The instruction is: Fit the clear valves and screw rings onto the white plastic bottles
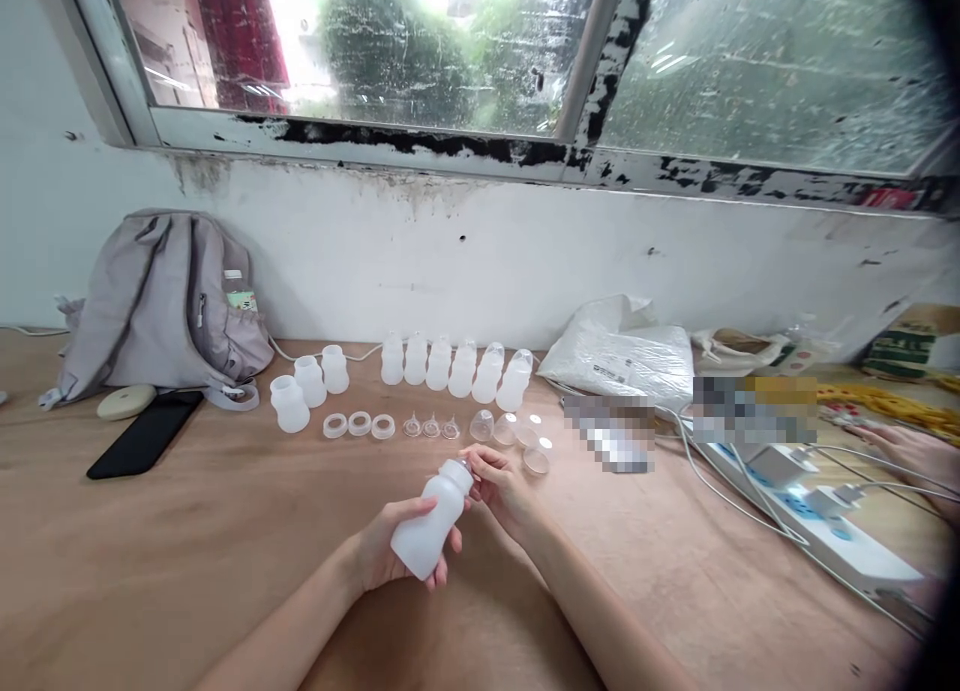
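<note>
A frosted white baby bottle (431, 523) lies tilted in my left hand (386, 546), whose fingers wrap around its body. At its upper end, my right hand (499, 483) pinches the top above the collar; the fingers hide most of what is there. Beyond my hands stand three open bottles (289, 405) at the left. Three white collar rings (360, 424) and three clear nipples (431, 427) lie in a row to their right. Several clear domed caps (536, 460) are just past my right hand. Several capped bottles (465, 371) line up near the wall.
A grey backpack (161, 301), black phone (146, 436) and pale round case (126, 402) occupy the left. Rightward are a white plastic parcel (630, 346), a power strip (817, 521) with trailing cables, and another person's hand (911, 451) by yellow material (870, 401).
</note>
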{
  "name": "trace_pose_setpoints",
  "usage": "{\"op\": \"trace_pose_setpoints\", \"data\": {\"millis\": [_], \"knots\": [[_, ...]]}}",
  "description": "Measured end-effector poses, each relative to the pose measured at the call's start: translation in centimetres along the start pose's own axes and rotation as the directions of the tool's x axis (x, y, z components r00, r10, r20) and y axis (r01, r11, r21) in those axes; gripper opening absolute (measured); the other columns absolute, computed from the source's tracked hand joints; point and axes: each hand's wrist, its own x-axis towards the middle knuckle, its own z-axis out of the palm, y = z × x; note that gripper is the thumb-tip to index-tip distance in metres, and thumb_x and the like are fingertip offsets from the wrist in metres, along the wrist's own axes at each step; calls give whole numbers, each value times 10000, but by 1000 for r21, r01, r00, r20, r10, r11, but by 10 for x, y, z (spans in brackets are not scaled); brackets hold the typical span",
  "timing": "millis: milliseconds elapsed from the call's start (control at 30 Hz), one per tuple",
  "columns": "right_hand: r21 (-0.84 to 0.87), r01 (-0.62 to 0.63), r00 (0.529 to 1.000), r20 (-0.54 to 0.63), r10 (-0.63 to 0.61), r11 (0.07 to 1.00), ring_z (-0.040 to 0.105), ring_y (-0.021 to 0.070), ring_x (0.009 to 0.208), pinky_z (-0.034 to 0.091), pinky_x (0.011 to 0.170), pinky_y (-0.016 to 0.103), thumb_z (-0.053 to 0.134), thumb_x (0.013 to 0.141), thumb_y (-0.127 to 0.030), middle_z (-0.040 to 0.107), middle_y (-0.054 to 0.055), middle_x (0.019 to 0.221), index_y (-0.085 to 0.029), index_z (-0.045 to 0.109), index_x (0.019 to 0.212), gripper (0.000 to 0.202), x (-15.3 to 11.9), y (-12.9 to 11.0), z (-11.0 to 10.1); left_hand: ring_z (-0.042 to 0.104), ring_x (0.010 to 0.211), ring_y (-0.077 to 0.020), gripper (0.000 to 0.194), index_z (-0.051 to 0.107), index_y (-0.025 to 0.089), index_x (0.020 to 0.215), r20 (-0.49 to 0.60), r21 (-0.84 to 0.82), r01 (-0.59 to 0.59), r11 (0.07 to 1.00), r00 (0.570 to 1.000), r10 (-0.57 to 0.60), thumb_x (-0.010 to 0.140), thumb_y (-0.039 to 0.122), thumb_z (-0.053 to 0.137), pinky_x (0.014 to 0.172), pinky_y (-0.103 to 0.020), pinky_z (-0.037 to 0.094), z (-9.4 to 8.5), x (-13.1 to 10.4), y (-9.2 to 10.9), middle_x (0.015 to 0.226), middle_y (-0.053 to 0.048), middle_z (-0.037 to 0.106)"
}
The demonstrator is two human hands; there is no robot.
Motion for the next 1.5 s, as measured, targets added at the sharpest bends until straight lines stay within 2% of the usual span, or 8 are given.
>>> {"op": "trace_pose_setpoints", "data": {"millis": [100, 367, 567, 733, 900, 1033, 1133, 1500], "knots": [[36, -20, 999, 31, 19, 999, 434, 76, 520, 301, 472, 216, 615, 723, -305, 541, 3, 656, -175, 630, 820, 163, 0, -1, -3, 600, 579, -165, 433, 452, 133, 1147, -13, -1, -22, 1000, 1000, 22, 798, 382, 391, 468, -253, 457, 1, 0, 0, 882, -79, 541], [131, -13, 998, 62, 5, 991, 468, 88, 586, 341, 524, 228, 654, 685, -250, 559, 6, 682, -175, 646, 882, 211, 1, -2, -6, 576, 633, -167, 449, 516, 56, 1076, -49, -20, -14, 1000, 999, 13, 766, 372, 438, 560, -280, 464, -3, 1, 1, 729, -79, 566], [162, -12, 997, 75, 0, 987, 518, 120, 640, 391, 578, 264, 669, 664, -232, 599, 27, 740, -184, 651, 864, 207, 2, -2, -3, 573, 507, -160, 438, 549, 53, 959, -151, 68, -72, 995, 985, 82, 777, 428, 412, 504, -275, 434, -11, 2, 3, 682, -87, 608], [178, -5, 997, 72, -7, 984, 533, 115, 674, 401, 618, 257, 667, 667, -215, 607, 24, 773, -186, 653, 866, 201, 1, 1, -3, 573, 493, -156, 448, 533, 65, 965, -155, 81, -89, 993, 983, 101, 777, 452, 409, 470, -258, 423, -15, 3, 2, 684, -89, 616], [179, 12, 1000, 3, -13, 984, 540, 125, 722, 411, 671, 265, 645, 696, -243, 604, 25, 790, -186, 643, 919, 230, 1, -1, -3, 575, 508, -154, 430, 527, 70, 968, -165, 81, -103, 991, 980, 116, 783, 440, 407, 497, -263, 437, -11, 3, 1, 689, -88, 613], [171, 40, 998, -55, -31, 984, 540, 113, 681, 414, 680, 260, 656, 686, -261, 603, 18, 740, -183, 652, 793, 133, 3, 1, -5, 574, 489, -160, 431, 536, 56, 951, -191, 115, -99, 988, 974, 120, 781, 431, 410, 483, -263, 426, -9, 2, 1, 688, -95, 611], [148, 44, 998, -52, -37, 988, 540, 111, 676, 415, 675, 254, 672, 667, -245, 596, 13, 737, -175, 639, 719, 93, 5, 3, -8, 578, 497, -160, 428, 530, 64, 974, -189, 132, -82, 988, 976, 106, 781, 427, 411, 475, -250, 412, -6, 2, 2, 702, -93, 609], [177, 52, 999, -21, -49, 983, 526, 115, 664, 415, 641, 246, 684, 647, -242, 575, 3, 735, -180, 634, 746, 127, 5, 4, -8, 571, 505, -137, 456, 508, 81, 1050, -197, 206, -46, 978, 977, 87, 776, 439, 442, 471, -224, 392, 3, -1, 4, 741, -83, 603]]}}
